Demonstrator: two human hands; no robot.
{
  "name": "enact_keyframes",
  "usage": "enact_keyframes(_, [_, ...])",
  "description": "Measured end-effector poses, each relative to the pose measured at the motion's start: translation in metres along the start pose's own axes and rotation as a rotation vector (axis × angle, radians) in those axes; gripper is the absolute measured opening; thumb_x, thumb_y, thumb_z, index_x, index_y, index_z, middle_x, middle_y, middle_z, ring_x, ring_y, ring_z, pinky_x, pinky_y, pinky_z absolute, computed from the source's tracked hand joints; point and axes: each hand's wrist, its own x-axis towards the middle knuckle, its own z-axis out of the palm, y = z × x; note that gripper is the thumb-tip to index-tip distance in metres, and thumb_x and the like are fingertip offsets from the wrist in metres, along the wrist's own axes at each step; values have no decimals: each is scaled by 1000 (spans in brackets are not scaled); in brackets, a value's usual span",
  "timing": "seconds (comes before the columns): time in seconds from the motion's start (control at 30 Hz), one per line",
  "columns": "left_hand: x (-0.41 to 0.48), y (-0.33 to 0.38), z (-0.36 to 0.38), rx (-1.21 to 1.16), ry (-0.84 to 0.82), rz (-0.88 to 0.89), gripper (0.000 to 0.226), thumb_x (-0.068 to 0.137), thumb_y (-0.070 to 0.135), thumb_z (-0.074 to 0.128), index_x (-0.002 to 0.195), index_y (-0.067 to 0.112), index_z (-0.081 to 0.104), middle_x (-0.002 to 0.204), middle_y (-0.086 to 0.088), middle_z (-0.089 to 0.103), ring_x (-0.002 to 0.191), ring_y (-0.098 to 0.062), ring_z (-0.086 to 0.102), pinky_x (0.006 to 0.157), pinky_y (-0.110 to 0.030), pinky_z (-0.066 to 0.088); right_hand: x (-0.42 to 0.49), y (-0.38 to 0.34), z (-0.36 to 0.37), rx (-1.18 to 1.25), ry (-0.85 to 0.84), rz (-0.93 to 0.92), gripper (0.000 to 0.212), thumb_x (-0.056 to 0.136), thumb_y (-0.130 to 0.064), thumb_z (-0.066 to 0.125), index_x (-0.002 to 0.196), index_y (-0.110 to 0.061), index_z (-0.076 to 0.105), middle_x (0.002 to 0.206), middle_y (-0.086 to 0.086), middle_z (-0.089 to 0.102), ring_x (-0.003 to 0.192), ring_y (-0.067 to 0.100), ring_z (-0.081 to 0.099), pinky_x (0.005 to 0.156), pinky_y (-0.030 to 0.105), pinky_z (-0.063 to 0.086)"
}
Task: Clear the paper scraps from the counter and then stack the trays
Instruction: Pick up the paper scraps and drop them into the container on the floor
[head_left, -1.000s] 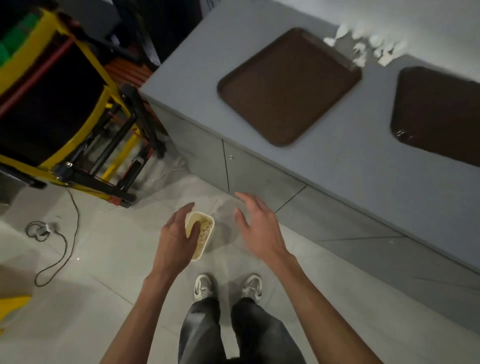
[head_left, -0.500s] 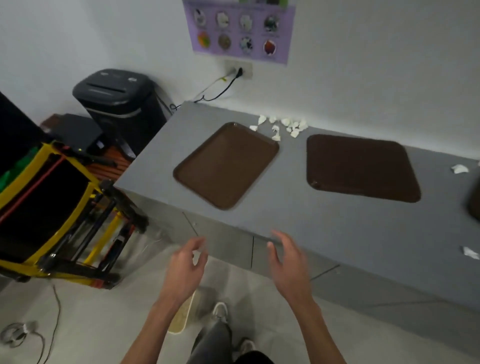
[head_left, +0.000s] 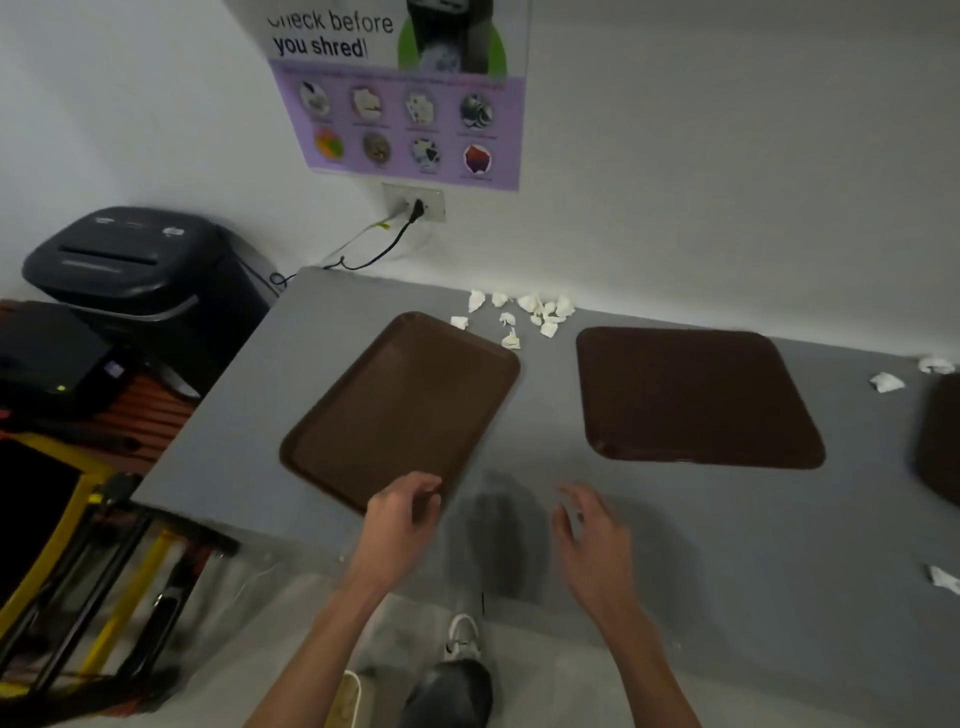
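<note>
Up from floor (head_left: 545, 675): L hand (head_left: 402, 512) at tray (head_left: 405, 405) corner, R hand (head_left: 592, 535) over counter (head_left: 727, 545).

White scraps (head_left: 477, 300) lie behind two brown trays (head_left: 400, 410).

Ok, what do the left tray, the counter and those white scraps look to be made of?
Left tray: likely moulded plastic, brown, matte and finely textured, with a raised rounded rim. Counter: smooth matte grey, perhaps laminate; uncertain. Scraps: crumpled white paper, judging by the creased, torn edges.
</note>
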Motion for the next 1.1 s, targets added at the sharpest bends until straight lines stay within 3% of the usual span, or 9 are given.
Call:
enact_keyframes(0.23, [95,-17,-5,41,-67,64,23,95,21,67,117,26,70,112,12,72,100,1,67,91,-17,52,144,-40,28,-30,-8,-69,31,101,-18,65,132,-18,65,131,6,69,115,28,67,100,40,54])
enact_keyframes(0.37, [130,-24,-11,77,-107,79,26,97,24,65,123,27,68,117,12,70,104,1,65,92,-15,50,222,-66,39,-98,-62,-55,34,104,-22,61,138,-20,58,129,9,68,112,30,66,95,38,53])
enact_keyframes(0.47, [156,-28,-16,88,-109,89,25,98,26,63,123,29,66,117,11,69,104,0,65,92,-23,55,282,-76,53,-229,-125,-85,43,102,-5,54,143,-18,54,131,14,64,117,34,62,98,40,51])
enact_keyframes(0.57, [173,-31,-21,99,-113,83,26,99,27,61,124,29,65,119,11,68,107,-2,65,94,-27,55,325,-73,69,-341,-261,-160,59,98,4,44,149,-24,51,147,10,54,123,32,60,105,42,50])
enact_keyframes(0.63, [180,-32,-23,102,-116,87,26,99,27,61,125,28,65,120,11,67,107,-2,64,95,-27,55,345,-67,77,-393,-344,-234,52,101,-1,44,146,-23,56,150,8,54,128,32,58,111,42,48])
enact_keyframes(0.7, [188,-32,-24,113,-117,91,26,99,26,61,125,27,65,119,10,68,106,-2,65,94,-27,55,359,-60,82,-460,-382,-271,41,102,-7,49,136,-24,66,139,9,61,123,31,62,108,40,49])
enact_keyframes(0.8, [204,-31,-24,136,-126,94,26,99,25,61,124,26,65,118,9,69,105,-3,65,92,-21,53,370,-45,88,-493,-381,-236,26,99,-10,54,115,-15,74,116,13,69,105,31,68,93,36,55])
enact_keyframes(0.9, [228,-26,-20,149,-165,115,25,100,25,61,125,25,65,118,8,70,106,-4,66,94,-25,55,372,-31,90,-489,-321,-183,15,101,-14,59,97,-4,70,101,17,67,95,35,67,80,37,52])
enact_keyframes(1.1, [310,-13,10,252,-191,150,23,97,24,57,118,21,65,113,1,70,102,-21,68,91,-41,57,344,-20,72,-364,-189,-13,14,103,-15,57,111,-8,65,112,16,61,102,37,62,85,38,49])
